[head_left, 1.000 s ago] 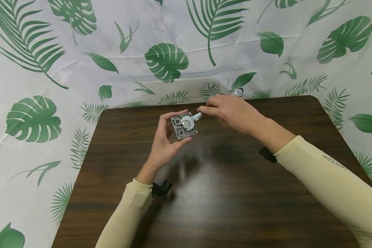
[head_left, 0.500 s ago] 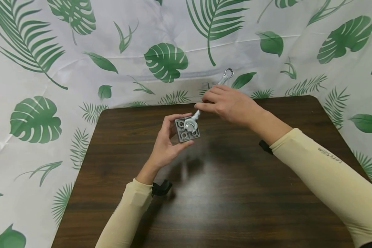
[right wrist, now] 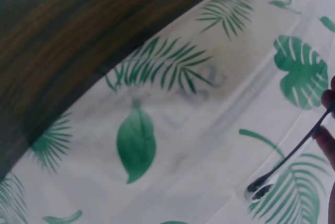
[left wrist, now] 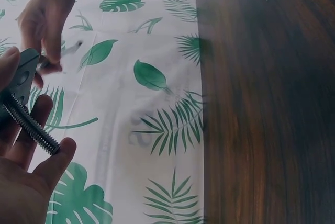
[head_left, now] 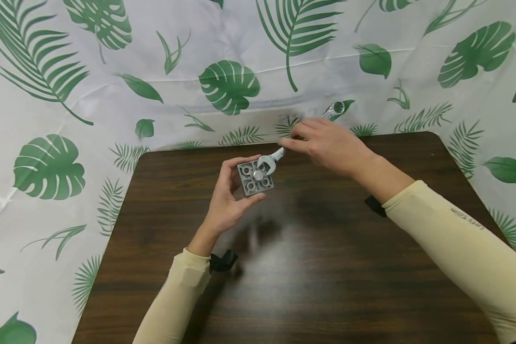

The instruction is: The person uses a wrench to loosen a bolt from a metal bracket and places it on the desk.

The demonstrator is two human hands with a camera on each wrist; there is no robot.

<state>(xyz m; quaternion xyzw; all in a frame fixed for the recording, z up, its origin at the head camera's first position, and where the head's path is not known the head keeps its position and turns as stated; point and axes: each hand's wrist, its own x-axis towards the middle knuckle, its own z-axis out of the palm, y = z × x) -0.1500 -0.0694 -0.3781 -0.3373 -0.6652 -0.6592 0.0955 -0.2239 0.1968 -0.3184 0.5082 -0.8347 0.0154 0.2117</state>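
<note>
In the head view my left hand (head_left: 227, 203) grips a square grey metal plate (head_left: 248, 184) by its edges, fingers on top and thumb below. A bolt head (head_left: 258, 175) stands at the plate's middle, among several round holes. From the left wrist view, the bolt's threaded shank (left wrist: 32, 124) sticks out of the plate's other side toward my fingers. My right hand (head_left: 327, 143) pinches a silver combination wrench (head_left: 277, 154) by its shaft. Its open end overlaps the upper right of the bolt head; the ring end points up and right, beyond my fingers.
Both hands are held above a dark wood-grain table (head_left: 309, 267). Behind its far edge hangs a white cloth (head_left: 163, 110) with green leaf prints. Black straps (head_left: 223, 261) sit at both wrists.
The wrench swung clockwise off the bolt head, its ring end moving right and slightly down. My right hand shifted a little right. The plate moved slightly left in my left hand.
</note>
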